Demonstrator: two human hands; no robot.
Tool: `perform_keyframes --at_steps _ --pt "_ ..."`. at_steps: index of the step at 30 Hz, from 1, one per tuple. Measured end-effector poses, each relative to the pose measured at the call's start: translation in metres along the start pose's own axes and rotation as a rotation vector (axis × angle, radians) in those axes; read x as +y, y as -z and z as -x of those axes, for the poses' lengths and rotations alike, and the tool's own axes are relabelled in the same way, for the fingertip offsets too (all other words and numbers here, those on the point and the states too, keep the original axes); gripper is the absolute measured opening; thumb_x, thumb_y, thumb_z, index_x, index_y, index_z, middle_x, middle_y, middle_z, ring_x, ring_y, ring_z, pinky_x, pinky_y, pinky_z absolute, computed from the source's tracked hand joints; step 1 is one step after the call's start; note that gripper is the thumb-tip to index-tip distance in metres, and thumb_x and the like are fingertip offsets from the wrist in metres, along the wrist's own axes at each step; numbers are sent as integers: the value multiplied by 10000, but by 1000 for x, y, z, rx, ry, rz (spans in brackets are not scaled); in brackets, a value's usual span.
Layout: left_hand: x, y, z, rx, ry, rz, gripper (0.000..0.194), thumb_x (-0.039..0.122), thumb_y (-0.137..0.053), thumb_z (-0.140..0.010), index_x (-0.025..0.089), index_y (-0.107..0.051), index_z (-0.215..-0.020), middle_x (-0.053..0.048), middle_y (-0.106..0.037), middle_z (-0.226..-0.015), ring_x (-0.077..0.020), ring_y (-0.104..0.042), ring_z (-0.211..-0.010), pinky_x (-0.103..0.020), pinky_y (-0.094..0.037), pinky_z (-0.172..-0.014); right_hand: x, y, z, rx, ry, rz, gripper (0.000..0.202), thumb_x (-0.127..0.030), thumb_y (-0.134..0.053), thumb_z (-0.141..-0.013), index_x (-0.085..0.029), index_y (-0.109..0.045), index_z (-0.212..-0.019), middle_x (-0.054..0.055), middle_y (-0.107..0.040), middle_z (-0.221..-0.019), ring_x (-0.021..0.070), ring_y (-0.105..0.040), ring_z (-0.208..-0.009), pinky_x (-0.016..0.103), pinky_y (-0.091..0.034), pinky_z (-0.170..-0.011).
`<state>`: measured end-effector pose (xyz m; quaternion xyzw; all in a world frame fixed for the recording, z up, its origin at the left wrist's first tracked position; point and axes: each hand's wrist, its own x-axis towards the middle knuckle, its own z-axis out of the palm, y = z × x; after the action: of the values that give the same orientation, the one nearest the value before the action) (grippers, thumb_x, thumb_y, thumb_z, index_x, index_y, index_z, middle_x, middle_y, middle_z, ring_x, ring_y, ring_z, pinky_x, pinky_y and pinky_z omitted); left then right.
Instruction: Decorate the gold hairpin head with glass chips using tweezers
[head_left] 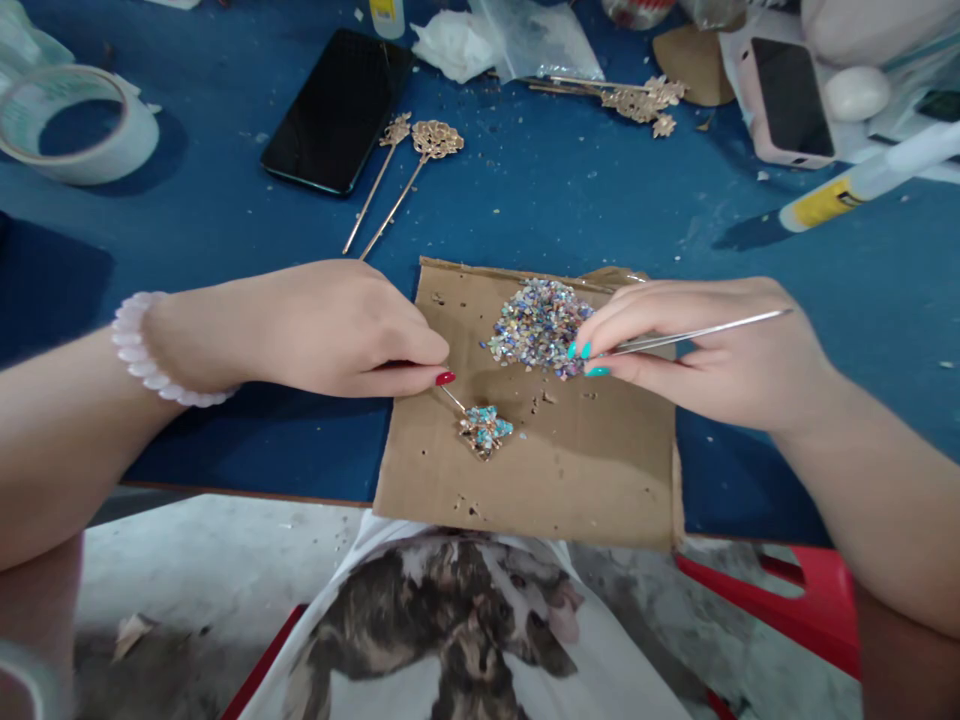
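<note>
I see a gold-toned hairpin, its ornate head partly covered in turquoise bits, slanting over the cardboard. Beyond it lies a heap of multicoloured chips; silver tweezers slant at the heap's right edge, tips hidden from me.

The tweezers are smooth, shiny metal, the cardboard sheet matt paper

Pale beaded bracelet, red nail, teal nails, white printed top.

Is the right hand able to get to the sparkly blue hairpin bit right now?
Probably yes: the right hand, holding tweezers, is close by, and mostly bare cardboard lies between it and the blue ornament.
</note>
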<state>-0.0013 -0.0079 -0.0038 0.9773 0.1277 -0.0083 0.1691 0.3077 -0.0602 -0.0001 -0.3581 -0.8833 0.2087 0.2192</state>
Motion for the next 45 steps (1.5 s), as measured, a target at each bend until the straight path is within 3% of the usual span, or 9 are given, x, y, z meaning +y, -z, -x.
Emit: perform_keyframes --at_steps 4,10,16,21,28,36,45 --pt "2 1 0 -1 13 -1 429 321 -295 -1016 242 -428 -615 32 -431 -558 -147 -382 -500 -361 -294 -528 -2 -1 -1 32 -68 -110 54 -261 -626 -951 -283 -669 -926 -44 -758 -939 176 -742 -870 306 -553 -731" --pt "0 2 0 -32 20 -14 466 350 -273 -1033 242 -472 -625 24 -449 -564 -142 -386 -511 -339 -281 -535 -2 -4 -1 78 -128 -453 65 -262 -622 -980 -262 -684 -998 -18 -744 -918 142 -738 -788 278 -577 -723" --pt "-1 2 0 -54 -8 -31 474 367 -291 -1064 216 -452 -645 39 -446 -585 -123 -399 -521 -317 -280 -550 0 -5 -1 114 -134 -455 143 -183 -703 -912 -287 -710 -1010 -42 -762 -995 116 -731 -872 231 -587 -757" --pt "0 1 1 -26 8 -5 449 342 -285 -1044 225 -419 -631 38 -433 -569 -136 -382 -513 -339 -280 -551 -1 -7 -3 161 -201 -550 190 -116 -731 -852 -285 -698 -933 -47 -761 -959 153 -741 -912 289 -623 -797" --pt "-1 3 1 -22 -15 -20 472 342 -291 -1058 230 -476 -639 35 -415 -567 -137 -373 -516 -315 -258 -538 3 -7 -4 136 -207 -635 97 -169 -658 -934 -265 -650 -946 -14 -775 -998 155 -751 -855 282 -617 -704" --pt "-1 1 2 10 -8 8 429 319 -311 -1031 228 -418 -625 32 -427 -561 -140 -364 -502 -339 -263 -533 -3 -8 -6 142 -251 -676 47 -210 -675 -943 -237 -703 -969 -3 -781 -941 148 -751 -766 270 -633 -682" --pt "-1 2 0 -17 -21 -21 450 323 -323 -1051 222 -469 -638 40 -429 -575 -126 -363 -514 -329 -266 -534 -5 -10 -5 135 -233 -751 77 -225 -709 -920 -249 -756 -977 -19 -774 -826 135 -751 -711 213 -632 -666"
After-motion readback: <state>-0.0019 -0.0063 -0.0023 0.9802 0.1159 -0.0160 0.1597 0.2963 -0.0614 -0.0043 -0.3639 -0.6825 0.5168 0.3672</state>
